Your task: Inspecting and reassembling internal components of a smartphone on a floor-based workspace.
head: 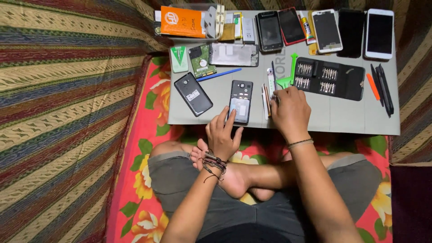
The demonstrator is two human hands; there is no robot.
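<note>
An opened black phone (240,101) lies back-side up on the grey work mat (342,119), its inner parts exposed. My left hand (222,134) rests at its lower edge, fingertips touching the phone. The removed back cover (193,94) lies to the left. My right hand (290,110) sits on the mat to the right of the phone, fingers curled over small tools (268,92) lying there; whether it grips one is unclear. A green plastic pry tool (288,76) lies just above that hand.
A black bit-set case (330,78) lies open at right, with orange and black pry sticks (380,87) beyond it. Several phones (326,30) line the far edge, beside an orange box (182,21), a hard drive (201,60), a metal frame (234,55) and a blue pen (219,74).
</note>
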